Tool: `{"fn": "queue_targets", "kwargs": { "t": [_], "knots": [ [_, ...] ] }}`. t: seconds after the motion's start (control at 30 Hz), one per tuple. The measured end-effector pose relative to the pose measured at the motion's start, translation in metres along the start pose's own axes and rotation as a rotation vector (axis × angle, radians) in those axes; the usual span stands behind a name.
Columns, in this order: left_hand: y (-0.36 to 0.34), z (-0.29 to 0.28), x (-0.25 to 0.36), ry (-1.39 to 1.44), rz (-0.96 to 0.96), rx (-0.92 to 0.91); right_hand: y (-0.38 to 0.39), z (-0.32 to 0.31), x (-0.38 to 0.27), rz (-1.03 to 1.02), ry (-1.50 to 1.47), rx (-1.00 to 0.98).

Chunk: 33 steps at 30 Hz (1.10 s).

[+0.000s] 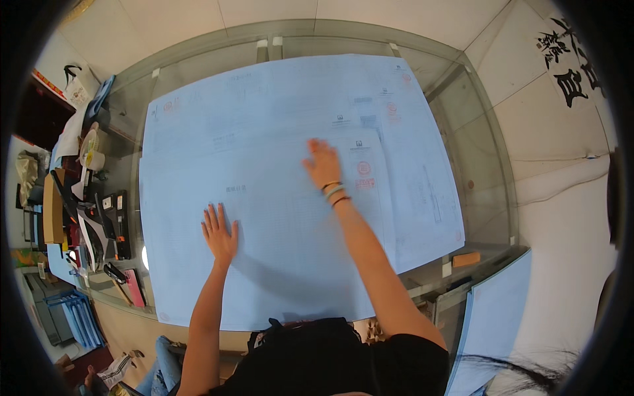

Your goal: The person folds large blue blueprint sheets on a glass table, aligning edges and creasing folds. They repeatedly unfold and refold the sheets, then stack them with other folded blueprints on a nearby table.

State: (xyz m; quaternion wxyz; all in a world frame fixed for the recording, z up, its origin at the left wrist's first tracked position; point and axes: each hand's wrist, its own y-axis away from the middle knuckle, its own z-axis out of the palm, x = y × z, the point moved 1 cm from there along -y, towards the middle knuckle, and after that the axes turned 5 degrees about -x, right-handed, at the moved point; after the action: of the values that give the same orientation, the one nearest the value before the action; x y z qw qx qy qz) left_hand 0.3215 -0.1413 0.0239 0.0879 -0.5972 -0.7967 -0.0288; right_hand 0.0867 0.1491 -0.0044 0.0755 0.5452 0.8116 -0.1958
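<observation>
Large light-blue printed sheets [290,244] lie overlapping on a glass-topped table, bearing faint print and red stamps near their right edges. On the top sheet my left hand [218,236] rests flat with its fingers spread, left of the middle. Farther up and to the right, my right hand [322,162] is over the same sheet, its fingers stretched out and slightly blurred by motion. Bands circle the right wrist. Neither hand holds anything. Whether the right palm touches the paper cannot be made out.
The glass table's frame [492,165] surrounds the sheets. Tools and boxes crowd the left side, among them a pink card-like thing [135,288]. A small orange-brown block [466,259] sits at the right front corner. More blue sheets [495,310] stand at the lower right.
</observation>
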Motion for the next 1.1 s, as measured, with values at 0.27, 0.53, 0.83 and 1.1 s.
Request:
{"fn": "queue_targets", "kwargs": {
  "t": [0.27, 0.53, 0.83, 1.1],
  "knots": [
    [-0.005, 0.002, 0.002, 0.029, -0.028, -0.011, 0.052, -0.063, 0.132, 0.401, 0.086, 0.009],
    [-0.003, 0.004, -0.003, 0.037, -0.036, 0.014, 0.247, -0.103, 0.096, 0.51, 0.124, -0.099],
    [0.104, -0.015, -0.129, 0.057, -0.182, 0.098, 0.449, -0.139, 0.037, 0.684, 0.319, -0.185],
    [0.247, -0.047, -0.304, 0.08, -0.811, 0.124, 0.508, -0.13, 0.014, 0.69, 0.164, -0.028]
  ]
}}
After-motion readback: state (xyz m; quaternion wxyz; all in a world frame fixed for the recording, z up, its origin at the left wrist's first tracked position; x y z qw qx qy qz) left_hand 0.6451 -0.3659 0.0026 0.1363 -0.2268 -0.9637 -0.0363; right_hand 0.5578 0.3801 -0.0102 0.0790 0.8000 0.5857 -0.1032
